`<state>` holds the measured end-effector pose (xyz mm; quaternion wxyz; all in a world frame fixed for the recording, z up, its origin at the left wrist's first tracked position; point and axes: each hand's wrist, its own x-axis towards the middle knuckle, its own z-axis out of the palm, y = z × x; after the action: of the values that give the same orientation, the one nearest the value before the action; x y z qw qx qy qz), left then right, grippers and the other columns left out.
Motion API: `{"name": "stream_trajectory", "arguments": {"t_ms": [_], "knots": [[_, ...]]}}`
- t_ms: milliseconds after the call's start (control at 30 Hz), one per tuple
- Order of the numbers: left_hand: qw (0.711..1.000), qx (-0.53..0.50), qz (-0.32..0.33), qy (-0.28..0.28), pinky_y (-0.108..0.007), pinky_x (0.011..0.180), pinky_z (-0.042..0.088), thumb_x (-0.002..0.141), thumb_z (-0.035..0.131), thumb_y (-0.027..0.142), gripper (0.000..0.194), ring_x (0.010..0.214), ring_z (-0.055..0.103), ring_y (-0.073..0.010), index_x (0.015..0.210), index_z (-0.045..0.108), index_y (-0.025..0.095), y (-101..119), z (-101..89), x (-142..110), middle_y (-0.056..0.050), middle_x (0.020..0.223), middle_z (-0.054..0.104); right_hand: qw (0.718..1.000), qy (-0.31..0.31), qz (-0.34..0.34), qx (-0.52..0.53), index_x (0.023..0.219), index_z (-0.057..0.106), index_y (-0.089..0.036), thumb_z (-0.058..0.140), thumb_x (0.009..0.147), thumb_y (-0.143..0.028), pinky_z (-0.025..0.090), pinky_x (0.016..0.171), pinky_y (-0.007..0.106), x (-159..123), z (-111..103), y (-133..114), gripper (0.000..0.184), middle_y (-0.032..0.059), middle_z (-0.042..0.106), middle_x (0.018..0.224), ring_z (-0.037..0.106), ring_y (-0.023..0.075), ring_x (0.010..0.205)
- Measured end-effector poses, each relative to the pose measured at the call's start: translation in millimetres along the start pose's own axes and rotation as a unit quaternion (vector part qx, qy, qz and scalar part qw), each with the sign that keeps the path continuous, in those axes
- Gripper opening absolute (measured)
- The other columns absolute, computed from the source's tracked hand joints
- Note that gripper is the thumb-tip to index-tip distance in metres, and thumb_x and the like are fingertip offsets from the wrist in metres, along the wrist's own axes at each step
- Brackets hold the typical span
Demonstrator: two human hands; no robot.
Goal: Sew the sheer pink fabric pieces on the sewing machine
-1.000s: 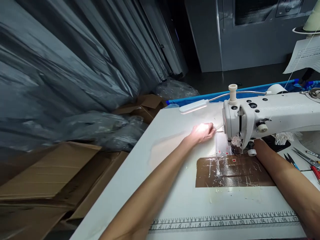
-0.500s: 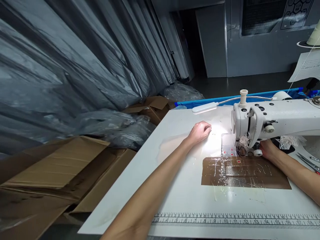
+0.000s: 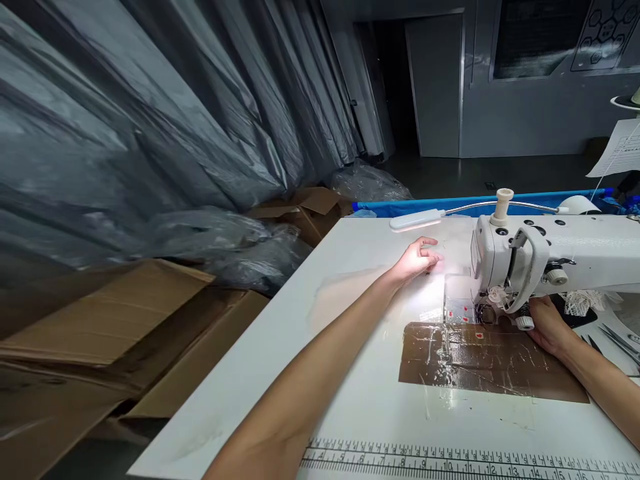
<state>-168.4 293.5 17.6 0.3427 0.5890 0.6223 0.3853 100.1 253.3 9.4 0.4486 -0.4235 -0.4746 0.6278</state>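
Note:
My left hand [image 3: 416, 260] is over the white table, left of the sewing machine [image 3: 575, 247] and under its lit lamp [image 3: 417, 220]. Its fingers are spread apart, and I see nothing held in them. My right hand [image 3: 547, 325] reaches in beside the machine's needle end. Its fingertips are partly hidden behind the machine head, so whatever they touch does not show. In front of the needle plate [image 3: 457, 308] lies a brown taped sheet [image 3: 500, 360]. A small piece of white lace [image 3: 497, 295] is at the machine head.
White lace [image 3: 583, 302] lies behind my right hand, with scissors [image 3: 619, 341] near it at the right. A printed ruler [image 3: 450, 463] runs along the table's front. Open cardboard boxes [image 3: 110, 313] and clear plastic bags [image 3: 225, 240] stand left of the table [image 3: 240, 393].
My left hand has gone from closed fingers to spread ones and moved slightly right. More of my right hand shows beside the needle end. The view has shifted a little.

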Motion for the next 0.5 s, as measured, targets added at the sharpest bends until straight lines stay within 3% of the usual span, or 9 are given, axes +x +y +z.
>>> {"name": "stream_trajectory", "arguments": {"t_ms": [133, 233, 367, 500], "knots": [[1.0, -0.005, 0.007, 0.0, -0.026, 0.06, 0.054, 0.072, 0.066, 0.01, 0.059, 0.072, 0.069, -0.0151, 0.129, 0.05, 0.012, 0, -0.3, -1, -0.013, 0.102, 0.07, 0.999, -0.014, 0.037, 0.017, 0.073, 0.054, -0.023, 0.077, 0.051, -0.042, 0.055, 0.061, 0.037, -2, 1, -5, 0.037, 0.0062, 0.064, 0.074, 0.064, 0.028, 0.079], [0.998, 0.04, 0.023, 0.035, -0.034, 0.077, 0.058, 0.07, 0.072, 0.019, 0.06, 0.093, 0.069, -0.0214, 0.128, 0.056, 0.014, 0, -13.2, -9, -0.015, 0.119, 0.065, 0.999, -0.02, 0.048, 0.009, 0.076, 0.055, -0.023, 0.075, 0.052, -0.043, 0.057, 0.066, 0.038, -3, 2, -8, 0.037, 0.0084, 0.066, 0.083, 0.064, 0.0309, 0.089], [0.983, 0.14, 0.034, 0.111, -0.044, 0.107, 0.045, 0.074, 0.069, 0.034, 0.035, 0.117, 0.06, -0.0283, 0.105, 0.071, 0.019, -9, -55.4, -40, -0.01, 0.122, 0.064, 0.998, -0.023, 0.053, -0.017, 0.071, 0.052, -0.024, 0.074, 0.055, -0.044, 0.057, 0.067, 0.038, -3, 0, -7, 0.034, 0.0089, 0.066, 0.08, 0.064, 0.0306, 0.089], [0.952, 0.236, -0.008, 0.194, -0.054, 0.113, 0.037, 0.075, 0.063, 0.044, 0.037, 0.121, 0.056, -0.0369, 0.094, 0.074, 0.014, -30, -104.7, -89, -0.016, 0.122, 0.064, 0.995, -0.048, 0.015, -0.088, 0.073, 0.052, -0.024, 0.065, 0.064, -0.05, 0.055, 0.063, 0.037, -3, -5, -2, 0.031, 0.0087, 0.065, 0.075, 0.064, 0.0278, 0.08]]}}
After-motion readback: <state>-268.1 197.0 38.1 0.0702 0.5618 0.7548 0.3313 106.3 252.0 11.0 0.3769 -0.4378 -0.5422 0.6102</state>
